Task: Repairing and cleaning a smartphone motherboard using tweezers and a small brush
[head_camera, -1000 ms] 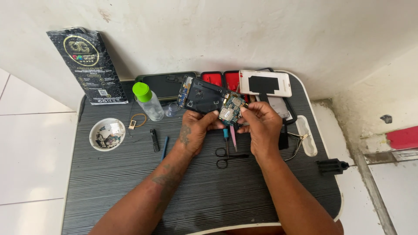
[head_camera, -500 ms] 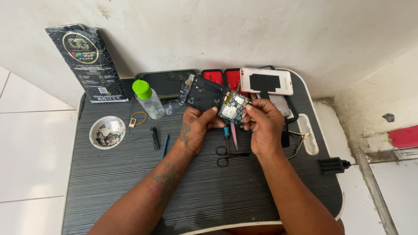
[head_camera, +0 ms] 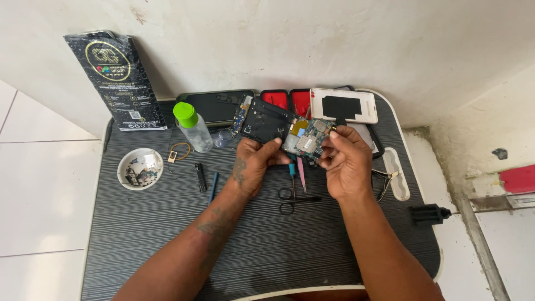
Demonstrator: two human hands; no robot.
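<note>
The left hand (head_camera: 253,164) is closed on the lower edge of an opened phone chassis (head_camera: 266,124), thumb on top and fingers beneath, holding it tilted above the surface (head_camera: 167,239). The chassis shows a black inner frame with a narrow circuit strip along its left edge. The right hand (head_camera: 345,161) is closed on the phone's circuit board (head_camera: 309,139), pinching its right edge between thumb and forefinger. The board, green and blue with metal shields, lies at the right end of the chassis; whether it is seated in the frame or lifted clear cannot be told.

Directly below the two hands, on the ribbed dark surface, lie a blue-handled screwdriver (head_camera: 291,174), pink tweezers (head_camera: 301,174) and black scissors (head_camera: 295,200). Pliers (head_camera: 382,181) lie just right of the right hand, beside a slot in the surface edge.

Behind the hands, against the wall, rest a dark phone panel (head_camera: 214,106), two red-lined tray compartments (head_camera: 290,100) and a white phone back cover (head_camera: 344,105) with a black patch.

To the left stand a clear bottle with a green cap (head_camera: 192,127) and a small clear cup (head_camera: 223,137). Further left are a rubber band (head_camera: 180,150), a white bowl of small parts (head_camera: 140,168), a short black tool (head_camera: 200,176) and a blue pen-like tool (head_camera: 213,187). A black printed package (head_camera: 116,81) leans against the wall at the rear left corner. A black clamp fitting (head_camera: 428,213) projects from the right edge of the surface.
</note>
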